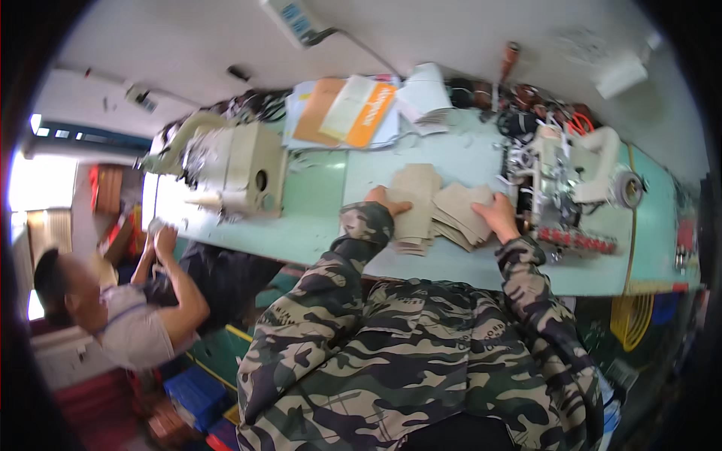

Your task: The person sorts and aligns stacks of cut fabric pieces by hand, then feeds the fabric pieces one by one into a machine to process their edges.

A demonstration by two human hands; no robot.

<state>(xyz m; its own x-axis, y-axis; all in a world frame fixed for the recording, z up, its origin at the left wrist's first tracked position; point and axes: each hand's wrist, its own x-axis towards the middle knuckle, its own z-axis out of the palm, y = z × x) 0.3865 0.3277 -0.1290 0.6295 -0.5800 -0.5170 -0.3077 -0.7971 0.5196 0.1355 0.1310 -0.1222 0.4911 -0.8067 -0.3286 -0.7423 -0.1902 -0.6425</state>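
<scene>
Two stacks of flat beige cut pieces, fabric or card, lie side by side on the pale green table [316, 184]. The left stack [416, 197] is long and stands roughly upright in the view, its near ends slightly fanned. Tilted and more spread out is the right stack [460, 212], which touches or overlaps the left one's edge. My left hand [386, 201] rests at the left stack's left edge, thumb stretched over it and fingers apart. With thumb and fingers, my right hand [498, 214] grips the right stack's upper right corner.
A sewing machine [568, 180] stands close on the right, with red parts along its near edge. Another machine [233, 169] sits at left. Papers and an orange-edged folder [368, 113] lie at the back. A seated person [143, 308] works at far left.
</scene>
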